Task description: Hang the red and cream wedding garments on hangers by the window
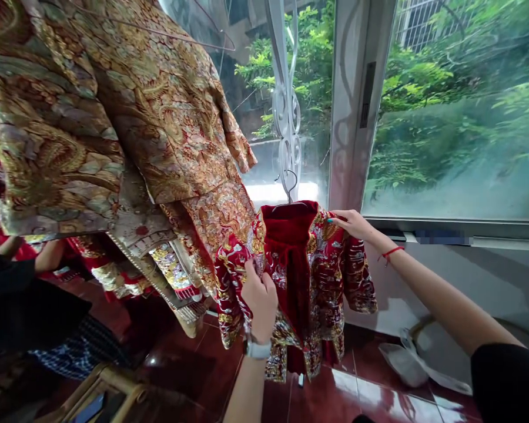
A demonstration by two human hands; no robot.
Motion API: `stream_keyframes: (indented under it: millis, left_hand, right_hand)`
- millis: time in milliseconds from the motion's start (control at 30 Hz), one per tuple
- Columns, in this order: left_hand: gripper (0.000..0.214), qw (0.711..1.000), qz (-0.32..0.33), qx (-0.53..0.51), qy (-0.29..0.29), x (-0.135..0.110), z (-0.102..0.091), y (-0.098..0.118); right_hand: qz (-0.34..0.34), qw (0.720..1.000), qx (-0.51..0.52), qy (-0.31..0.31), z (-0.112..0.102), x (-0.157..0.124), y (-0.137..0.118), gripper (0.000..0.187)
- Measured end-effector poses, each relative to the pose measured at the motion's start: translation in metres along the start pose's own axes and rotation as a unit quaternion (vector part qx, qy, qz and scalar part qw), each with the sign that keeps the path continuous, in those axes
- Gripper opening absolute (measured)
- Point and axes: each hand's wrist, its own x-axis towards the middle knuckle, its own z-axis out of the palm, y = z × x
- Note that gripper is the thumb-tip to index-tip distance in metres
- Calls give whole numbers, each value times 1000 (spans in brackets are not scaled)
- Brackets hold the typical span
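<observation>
the red embroidered jacket point(330, 276) is hanging on its hanger point(292, 187) just below centre view, with the hook lying against the white window grille point(286, 111) at its twelve o'clock; whether it is catching there cannot be told. the left hand point(260, 296) is gripping the front edge at the jacket's eight o'clock, fingers closed on the cloth, while the right hand point(353, 223) is lying on the shoulder at two o'clock, and whether its fingers are pinching cannot be told. judging by this, the garment is already sitting on its hanger and its front is being straightened, with gold brocade robes point(114, 106) hanging at ten o'clock.
</observation>
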Motion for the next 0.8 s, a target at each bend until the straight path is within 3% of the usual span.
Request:
stream_keyframes:
  millis: [67, 167, 300, 433, 533, 667, 800]
  left_hand:
    - [48, 1000, 12, -15, 14, -23, 8, -4]
    - [46, 999, 10, -15, -44, -52, 39, -14]
    - [49, 996, -10, -18, -83, -58, 67, -24]
    - [60, 992, -18, -54, -114, -60, 64, -25]
    - [64, 986, -22, -85, -139, -63, 52, -13]
    - [62, 985, 13, -112, -132, -68, 51, 2]
    - [56, 989, 17, -61, -133, -74, 69, -18]
  right_hand:
    - [-1, 1000, 11, 21, 1, -7, -2, 55]
    - [12, 998, 14, 65, 2, -13, -4, 61]
    - [24, 998, -5, 52, 3, -16, -8, 63]
    - [0, 1000, -4, 25, 4, -20, -18, 56]
    - [-18, 1000, -12, -6, 3, -25, -29, 51]
    - [-6, 997, -75, 20, 4, -29, -41, 61]
    - [9, 996, -68, 58, 2, -26, -35, 31]
